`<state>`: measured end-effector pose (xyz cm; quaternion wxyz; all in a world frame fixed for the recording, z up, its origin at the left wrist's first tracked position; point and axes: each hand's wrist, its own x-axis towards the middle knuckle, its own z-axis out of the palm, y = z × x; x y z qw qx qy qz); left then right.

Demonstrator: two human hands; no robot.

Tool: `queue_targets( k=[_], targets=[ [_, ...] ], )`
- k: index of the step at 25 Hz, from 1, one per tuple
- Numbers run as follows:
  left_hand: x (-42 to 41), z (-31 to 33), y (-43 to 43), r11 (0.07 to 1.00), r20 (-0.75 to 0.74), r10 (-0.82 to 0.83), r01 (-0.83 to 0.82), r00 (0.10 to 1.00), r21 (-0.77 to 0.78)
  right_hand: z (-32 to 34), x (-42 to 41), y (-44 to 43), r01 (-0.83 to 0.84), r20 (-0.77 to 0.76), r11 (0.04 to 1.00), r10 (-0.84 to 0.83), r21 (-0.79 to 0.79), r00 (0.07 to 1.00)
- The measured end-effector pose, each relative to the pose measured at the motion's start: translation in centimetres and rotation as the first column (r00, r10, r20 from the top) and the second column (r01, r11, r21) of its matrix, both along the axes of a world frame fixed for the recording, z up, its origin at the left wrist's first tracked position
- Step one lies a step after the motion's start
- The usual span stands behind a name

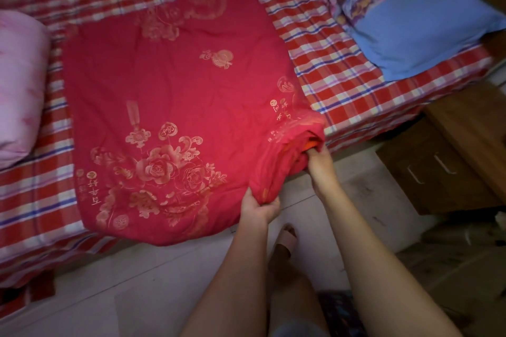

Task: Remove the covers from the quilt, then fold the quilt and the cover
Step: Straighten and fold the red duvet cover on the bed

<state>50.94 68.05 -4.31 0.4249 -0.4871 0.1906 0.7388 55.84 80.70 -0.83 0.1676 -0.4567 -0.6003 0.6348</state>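
A red quilt cover with gold flower prints lies across the bed, still filled by the quilt. Its near right corner hangs over the bed's edge. My left hand grips the lower fold of that corner from below. My right hand reaches into the cover's opening, its fingers hidden inside the cloth. A strip of orange quilt shows in the opening just above my right hand.
The bed has a red, white and blue checked sheet. A pink folded bundle lies at the left. A blue and floral pillow is at the back right. A brown wooden cabinet stands right of the bed. Pale tiled floor below.
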Motion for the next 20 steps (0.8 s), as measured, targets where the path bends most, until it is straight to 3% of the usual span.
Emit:
queue_targets(
  k=[3,6,9,13,17,18,20],
  targets=[
    [0.3,0.6,-0.4,0.999,0.011,-0.019,0.018,1.0,0.033,2.8,1.5,1.8,0.262,-0.038,0.908,-0.29,-0.327,0.956],
    [2.2,1.3,1.2,0.973,0.016,-0.063,0.058,0.998,0.223,5.8,2.9,1.8,0.204,-0.016,0.855,-0.241,-0.477,0.97],
    [2.1,2.0,3.8,0.933,-0.043,0.069,-0.049,0.997,0.356,8.0,3.7,2.4,0.162,-0.009,0.848,-0.192,-0.505,0.981],
    [1.1,1.0,4.1,0.97,-0.138,0.229,-0.215,0.964,0.111,9.3,5.5,6.5,0.319,-0.101,0.771,-0.441,-0.551,0.892],
    [2.0,-0.3,1.7,0.998,-0.204,0.002,-0.014,0.979,-0.057,2.9,8.5,5.4,0.365,-0.229,0.578,-0.709,-0.729,0.667],
    [2.4,0.1,1.6,0.997,-0.2,-0.062,0.052,0.978,-0.055,0.6,9.2,3.7,0.331,-0.226,0.547,-0.717,-0.769,0.66],
    [3.2,1.2,1.7,0.988,-0.206,-0.148,0.135,0.967,-0.073,-2.6,8.9,-1.1,0.24,-0.144,0.526,-0.586,-0.816,0.797]
  ],
)
